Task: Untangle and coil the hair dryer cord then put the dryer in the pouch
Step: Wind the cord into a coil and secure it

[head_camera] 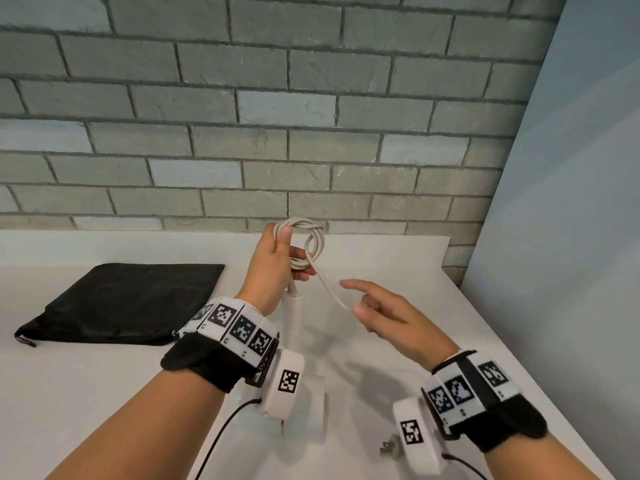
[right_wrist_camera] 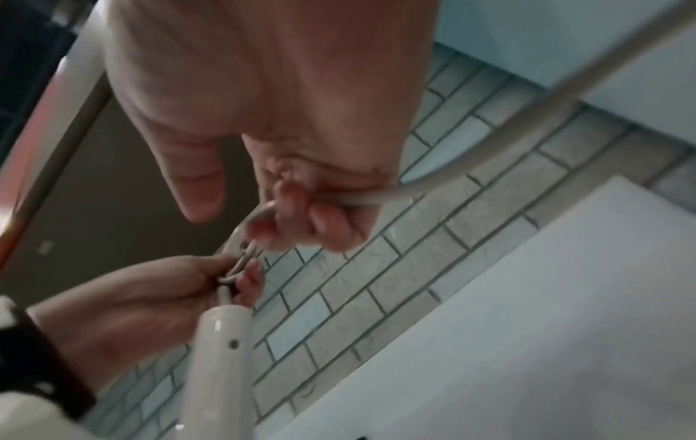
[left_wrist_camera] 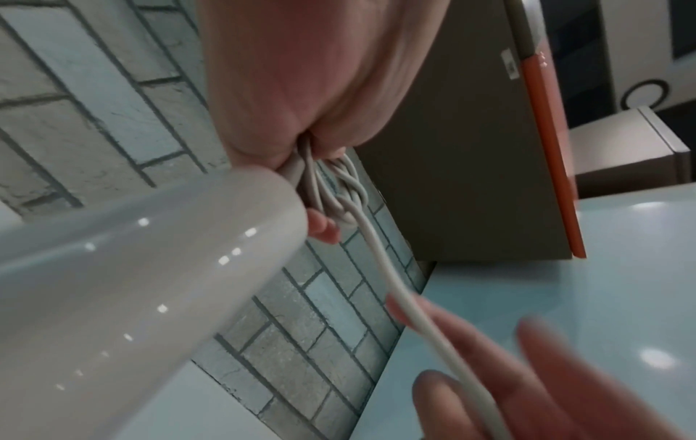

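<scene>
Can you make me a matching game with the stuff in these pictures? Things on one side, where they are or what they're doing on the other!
Things:
1. pouch
2. coiled cord
3. plug
4. right hand

Places or states:
A. lying on the table near the right wrist
B. pinching the loose cord strand
C. flat on the table at the left
D. held up in the left hand

Pairs: 1-C, 2-D, 3-A, 4-B
</scene>
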A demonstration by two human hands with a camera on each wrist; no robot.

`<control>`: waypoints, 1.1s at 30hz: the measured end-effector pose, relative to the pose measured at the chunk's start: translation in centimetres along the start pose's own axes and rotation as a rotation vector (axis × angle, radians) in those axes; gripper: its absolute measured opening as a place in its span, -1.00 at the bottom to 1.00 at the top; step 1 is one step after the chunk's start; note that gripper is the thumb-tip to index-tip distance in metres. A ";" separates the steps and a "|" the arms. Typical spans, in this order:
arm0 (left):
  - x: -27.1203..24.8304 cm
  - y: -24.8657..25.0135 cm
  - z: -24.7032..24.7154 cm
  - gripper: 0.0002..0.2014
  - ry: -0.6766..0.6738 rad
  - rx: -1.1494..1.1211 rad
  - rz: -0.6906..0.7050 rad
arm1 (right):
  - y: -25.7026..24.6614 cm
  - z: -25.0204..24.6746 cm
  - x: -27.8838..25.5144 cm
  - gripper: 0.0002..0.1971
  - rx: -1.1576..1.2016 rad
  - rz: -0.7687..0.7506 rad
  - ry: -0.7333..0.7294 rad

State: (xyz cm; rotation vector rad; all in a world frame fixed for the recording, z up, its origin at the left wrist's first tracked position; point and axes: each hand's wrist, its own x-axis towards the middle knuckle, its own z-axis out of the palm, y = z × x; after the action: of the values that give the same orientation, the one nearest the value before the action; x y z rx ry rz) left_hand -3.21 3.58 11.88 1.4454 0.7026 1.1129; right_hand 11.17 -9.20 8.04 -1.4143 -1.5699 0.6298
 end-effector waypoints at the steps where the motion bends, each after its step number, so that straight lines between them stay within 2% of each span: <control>1: 0.0 0.1 -0.3 -0.81 0.009 -0.018 -0.011 | -0.2 0.3 0.1 -0.73 0.012 -0.018 0.016; 5: -0.6 0.6 -0.8 -0.80 0.016 -0.088 -0.034 | 0.4 1.0 0.0 -0.80 -0.031 0.024 -0.039; 8: -1.4 1.1 0.1 -0.78 -0.043 -0.103 -0.058 | 1.2 1.3 0.7 -0.78 -0.123 0.040 -0.103; 10: -2.0 1.5 0.7 -0.76 -0.117 -0.107 -0.082 | 1.3 1.4 1.6 -0.78 -0.149 0.047 -0.071; 14: -2.8 2.3 1.4 -0.71 -0.225 0.041 -0.066 | 0.8 0.5 3.6 -0.86 -0.145 0.025 0.091; 18: -3.1 2.7 1.7 -0.70 -0.295 0.163 -0.073 | -1.1 -0.4 5.5 -0.80 -0.113 0.001 0.166; 20: -3.2 2.7 1.8 -0.72 -0.300 0.208 -0.051 | -2.0 -0.4 6.2 -0.83 -0.041 -0.050 0.173; 22: -3.3 2.6 1.9 -0.74 -0.288 0.240 -0.009 | -3.1 -0.2 6.4 -0.88 0.145 -0.049 0.168; 29: -3.2 2.2 2.1 -0.80 -0.243 0.348 0.126 | -3.9 -0.8 5.9 -0.66 0.562 0.141 0.027; 31: -3.2 2.2 2.1 -0.82 -0.241 0.371 0.147 | -3.9 -1.2 5.6 -0.58 0.584 0.136 -0.017; 33: -3.0 2.1 2.0 -0.83 -0.232 0.373 0.144 | -3.9 -1.5 5.4 -0.72 0.509 0.081 -0.035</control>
State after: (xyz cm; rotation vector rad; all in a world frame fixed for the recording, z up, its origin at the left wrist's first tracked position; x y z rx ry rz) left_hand -2.83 -0.37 13.27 1.9338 0.6710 0.9316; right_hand 10.82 -5.18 13.53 -1.0862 -1.2611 1.0239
